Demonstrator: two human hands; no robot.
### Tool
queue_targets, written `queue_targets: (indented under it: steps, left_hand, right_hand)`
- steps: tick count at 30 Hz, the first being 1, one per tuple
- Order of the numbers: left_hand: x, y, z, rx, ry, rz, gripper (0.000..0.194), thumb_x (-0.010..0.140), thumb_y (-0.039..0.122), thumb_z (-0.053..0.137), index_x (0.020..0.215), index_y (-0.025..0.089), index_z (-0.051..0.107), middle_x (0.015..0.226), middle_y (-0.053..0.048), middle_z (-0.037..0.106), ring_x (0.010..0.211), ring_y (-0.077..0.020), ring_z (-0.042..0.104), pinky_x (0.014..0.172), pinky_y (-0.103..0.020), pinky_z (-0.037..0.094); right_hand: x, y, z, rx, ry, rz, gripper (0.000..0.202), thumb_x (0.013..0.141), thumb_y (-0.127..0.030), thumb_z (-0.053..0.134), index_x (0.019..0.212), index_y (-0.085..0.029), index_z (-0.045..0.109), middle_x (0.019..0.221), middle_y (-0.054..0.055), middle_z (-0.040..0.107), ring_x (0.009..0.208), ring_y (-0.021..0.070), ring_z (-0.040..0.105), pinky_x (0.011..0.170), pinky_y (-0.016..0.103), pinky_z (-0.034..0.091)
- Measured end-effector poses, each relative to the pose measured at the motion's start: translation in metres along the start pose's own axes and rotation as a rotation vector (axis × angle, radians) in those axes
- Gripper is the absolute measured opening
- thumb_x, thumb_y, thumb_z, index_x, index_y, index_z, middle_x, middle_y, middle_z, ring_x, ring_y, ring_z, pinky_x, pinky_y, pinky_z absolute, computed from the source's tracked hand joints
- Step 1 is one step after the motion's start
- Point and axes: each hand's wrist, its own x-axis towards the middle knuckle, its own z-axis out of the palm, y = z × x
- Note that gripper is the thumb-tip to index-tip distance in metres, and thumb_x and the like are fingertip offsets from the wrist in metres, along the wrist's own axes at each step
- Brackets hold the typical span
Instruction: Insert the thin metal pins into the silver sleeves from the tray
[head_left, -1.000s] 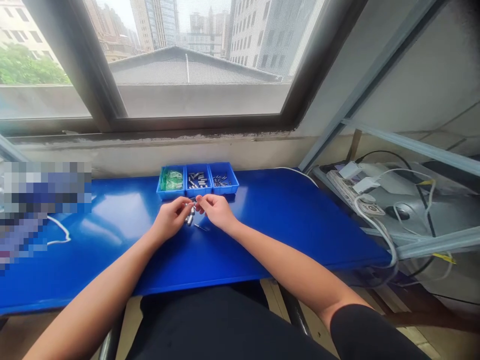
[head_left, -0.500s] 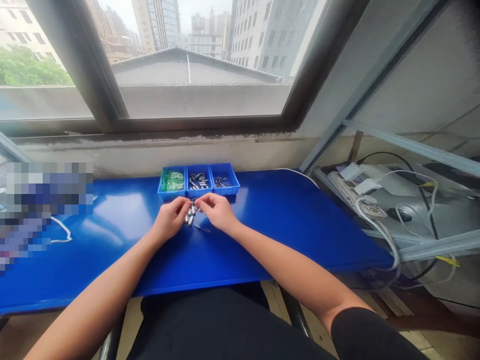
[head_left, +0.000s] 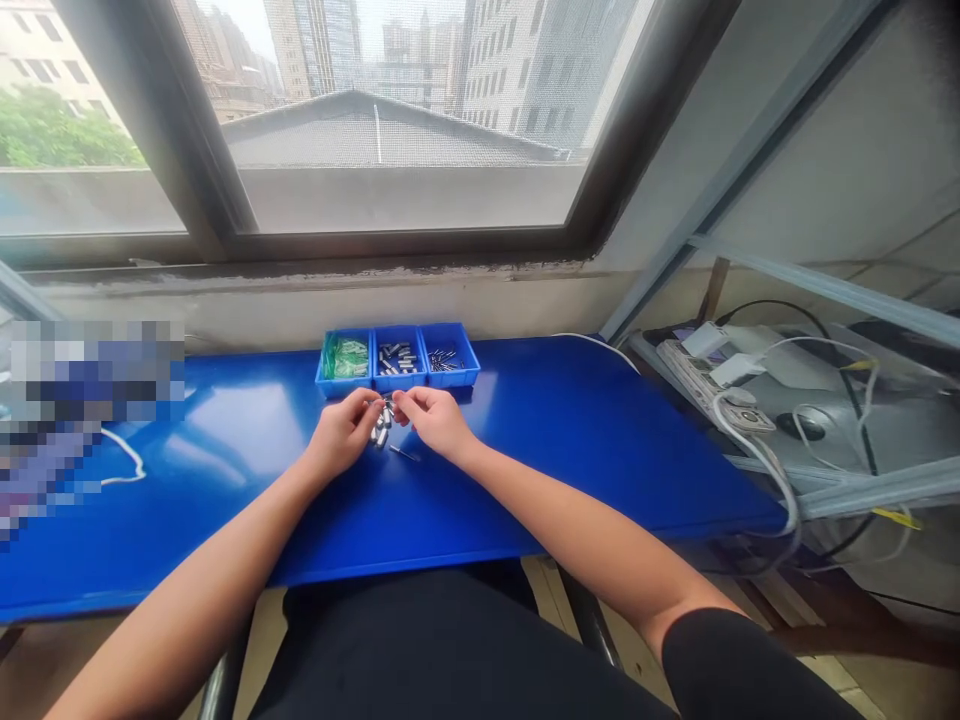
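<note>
Left of frame centre, my left hand [head_left: 343, 430] and right hand [head_left: 436, 422] seem pinched closed on a small part [head_left: 388, 402], metal pieces [head_left: 383, 437] beneath; I judge this two-handed fingertip work, needing steady alignment next.

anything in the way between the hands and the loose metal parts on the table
Nothing visible: the left hand and right hand are right by the loose metal parts. The blue bins stand beyond them, not between. What the fingertips pinch is too small to tell.
</note>
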Motion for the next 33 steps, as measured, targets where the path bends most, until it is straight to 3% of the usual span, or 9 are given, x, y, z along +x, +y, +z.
queue_targets:
  steps: [6,18,24,28,31,33]
  left_hand:
    - [0.0,-0.002,0.0,0.041,-0.026,0.007,0.032,0.092,0.04,0.045,0.08,0.015,0.062,0.059,0.003,0.053,0.053,-0.0086,0.044,0.052,-0.02,0.036]
    - [0.0,-0.005,0.0,0.09,-0.042,-0.009,0.032,0.092,0.04,0.046,0.083,0.015,0.064,0.061,0.002,0.057,0.054,-0.0094,0.045,0.053,-0.021,0.035]
    - [0.0,-0.004,0.0,0.102,-0.046,-0.017,0.032,0.092,0.041,0.046,0.083,0.016,0.065,0.06,0.002,0.056,0.053,-0.009,0.045,0.052,-0.021,0.034]
    - [0.0,-0.004,0.001,0.11,-0.041,-0.012,0.033,0.092,0.041,0.045,0.082,0.016,0.065,0.059,0.003,0.055,0.052,-0.0091,0.044,0.052,-0.021,0.034]
    - [0.0,-0.003,0.0,0.109,-0.044,-0.015,0.033,0.092,0.04,0.046,0.082,0.016,0.065,0.059,0.003,0.056,0.053,-0.009,0.045,0.052,-0.021,0.034]
    - [0.001,-0.003,0.0,0.104,-0.047,-0.013,0.032,0.092,0.04,0.046,0.082,0.015,0.065,0.06,0.002,0.057,0.053,-0.0091,0.045,0.052,-0.021,0.034]
  right_hand:
    - [0.003,0.002,0.001,0.087,0.01,0.057,0.048,0.077,-0.064,0.057,0.064,-0.018,0.061,0.063,0.004,0.063,0.058,0.0143,0.058,0.056,0.027,0.046]
    - [0.012,0.006,-0.004,0.286,0.184,0.113,0.031,0.068,-0.043,0.071,0.081,-0.016,0.064,0.07,0.002,0.065,0.057,0.0113,0.059,0.046,0.022,0.043]
    - [0.022,0.004,-0.019,0.314,0.336,0.14,0.027,0.071,-0.037,0.069,0.088,-0.016,0.065,0.079,0.005,0.07,0.061,0.0117,0.063,0.046,0.02,0.045]
    - [0.029,0.007,-0.029,0.253,0.383,0.092,0.048,0.075,-0.034,0.067,0.12,-0.02,0.058,0.11,0.01,0.068,0.074,0.0155,0.068,0.051,0.023,0.049]
    - [0.026,0.007,-0.028,0.062,0.316,0.029,0.048,0.078,-0.033,0.062,0.124,-0.02,0.056,0.098,0.008,0.071,0.066,0.0143,0.066,0.052,0.025,0.048]
    - [0.019,0.004,-0.025,-0.204,0.231,-0.082,0.031,0.079,-0.03,0.061,0.108,-0.019,0.065,0.082,0.003,0.07,0.063,0.0126,0.062,0.06,0.025,0.048]
